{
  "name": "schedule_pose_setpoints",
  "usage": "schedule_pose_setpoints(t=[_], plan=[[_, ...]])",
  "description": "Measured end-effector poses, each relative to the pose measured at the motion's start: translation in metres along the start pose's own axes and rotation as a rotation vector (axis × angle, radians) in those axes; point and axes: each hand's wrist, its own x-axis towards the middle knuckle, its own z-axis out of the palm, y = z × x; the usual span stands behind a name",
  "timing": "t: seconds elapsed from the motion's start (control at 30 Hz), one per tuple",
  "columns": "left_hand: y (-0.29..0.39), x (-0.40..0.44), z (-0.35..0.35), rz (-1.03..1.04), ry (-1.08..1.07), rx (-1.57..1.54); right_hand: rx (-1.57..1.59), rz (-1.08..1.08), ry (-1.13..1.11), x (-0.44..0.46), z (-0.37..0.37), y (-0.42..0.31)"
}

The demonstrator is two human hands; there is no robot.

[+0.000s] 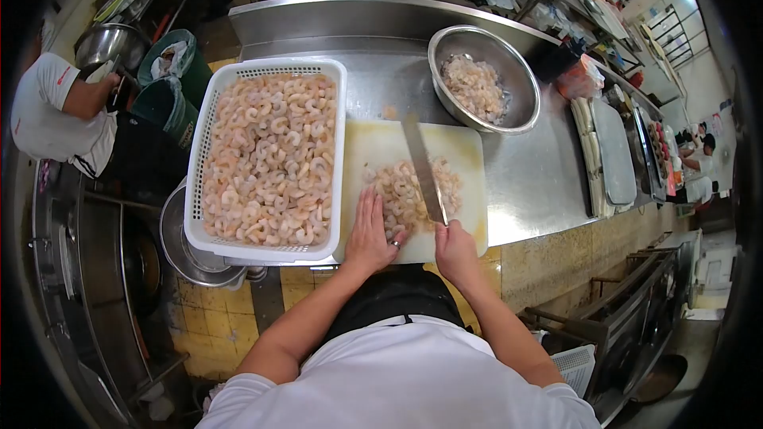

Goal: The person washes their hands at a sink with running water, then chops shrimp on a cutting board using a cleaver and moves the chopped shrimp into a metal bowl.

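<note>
My right hand [455, 248] is closed round the handle of a long knife [424, 168], its blade slanting up and away over the board. The white cutting board [473, 139] carries a pile of peeled shrimp [401, 184], with smaller pieces at the pile's right. My left hand [370, 240] lies along the left of the pile, fingers stretched out and thumb apart, touching the shrimp; a ring is on one finger. At the board's left stands a white plastic basket [340, 111] full of peeled shrimp [270, 159]. Behind the board, a steel bowl [528, 99] holds cut shrimp [474, 83].
The steel table [532, 191] has a raised back edge [334, 20]. Right of the bowl are a plastic bag [580, 77] and a grey tray [613, 147]. A metal bowl [179, 246] sits below the basket. Another person [63, 111] works at left beside green bins [168, 99].
</note>
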Motion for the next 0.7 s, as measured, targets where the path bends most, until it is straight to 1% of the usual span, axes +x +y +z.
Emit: schedule_pose_setpoints(t=[0.1, 0.2, 0.3, 0.4, 0.5, 0.53, 0.6, 0.7], plan=[[0.001, 0.003, 0.0, -0.006, -0.001, 0.007, -0.035, -0.004, -0.031, 0.012, 0.009, 0.011], [0.002, 0.0, -0.001, -0.008, -0.015, 0.009, -0.006, 0.061, -0.053, 0.011, -0.026, -0.015], [0.003, 0.001, -0.003, -0.019, -0.019, 0.013, 0.049, 0.034, -0.027, -0.003, -0.043, -0.025], [0.007, 0.003, -0.005, -0.052, -0.032, 0.012, 0.018, 0.014, -0.097, -0.011, -0.012, 0.002], [0.007, 0.005, -0.003, -0.07, -0.018, 0.012, -0.023, -0.021, -0.127, 0.003, -0.002, 0.024], [0.006, 0.003, -0.002, -0.073, -0.015, 0.01, -0.06, 0.016, -0.155, 0.006, -0.018, 0.009], [0.007, 0.001, -0.003, -0.076, -0.012, -0.004, 0.01, 0.002, -0.162, 0.009, -0.039, -0.003], [0.011, 0.002, -0.006, -0.101, 0.021, -0.072, 0.044, -0.017, -0.178, 0.01, -0.044, 0.0]])
